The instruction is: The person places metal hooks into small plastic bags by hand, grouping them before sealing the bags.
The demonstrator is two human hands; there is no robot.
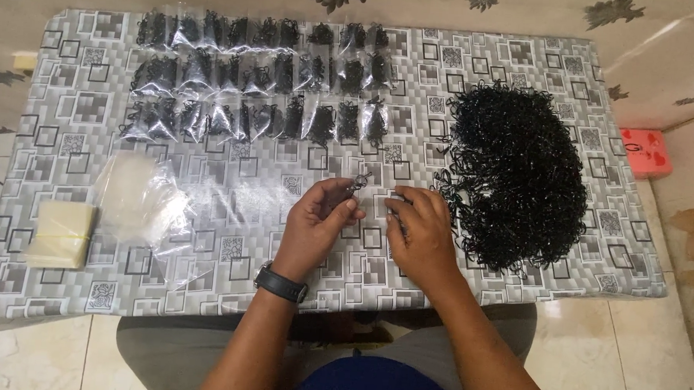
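Pinching a small bunch of black rubber bands (353, 186) between thumb and fingertips, the left hand (320, 217) hovers just above the middle of the low table (226, 279), closed on the bunch, with a dark wristwatch (281, 282) on its wrist. The right hand (417, 229) lies palm down just beside it, fingers curled onto the tabletop near the edge of the big heap of loose black bands (515, 175); whether it grips anything under the fingers cannot be told.

The heap fills most of the table's right end and stops short of the right and near edges. Between the hands and the near edge runs a bare strip of tabletop. To the left of the hands, open surface reaches as far as a loose pile of clear plastic bags (140, 198), and a banded stack of yellowish small bags (60, 235) sits near the left edge. Along the far side, three rows of filled clear packets of black bands (258, 78) lie side by side, well apart from the hands, with a clear band of tabletop between.

The table wears a grey cloth printed with squares. Pale floor tiles (652, 364) lie below, a floral fabric (417, 7) beyond the far edge, and a red object (644, 152) rests off the right end.
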